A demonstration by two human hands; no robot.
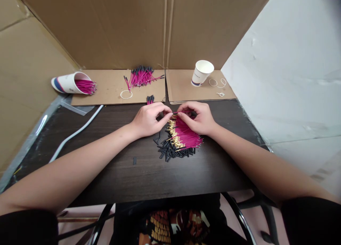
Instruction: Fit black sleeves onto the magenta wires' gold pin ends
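Observation:
Just above a pile of magenta wires with gold-coloured pin ends (188, 133), my two hands meet fingertip to fingertip. My right hand (198, 117) pinches one magenta wire (176, 112), which spans the small gap between the hands. My left hand (153, 117) is closed in a pinch at the wire's other end, where a dark piece shows, probably a black sleeve; the fingers mostly cover it. Loose black sleeves (173, 153) lie along the near side of the pile. Beyond my left hand rests a small bunch of black-sleeved wires (150, 99).
A larger heap of black-sleeved wires (142, 77) lies on the cardboard sheet (106, 92). At left, a paper cup (68, 84) lies on its side with magenta wires inside. Another paper cup (202, 73) stands upright at right, near some white bands (221, 83). Cardboard walls (119, 28) enclose the back.

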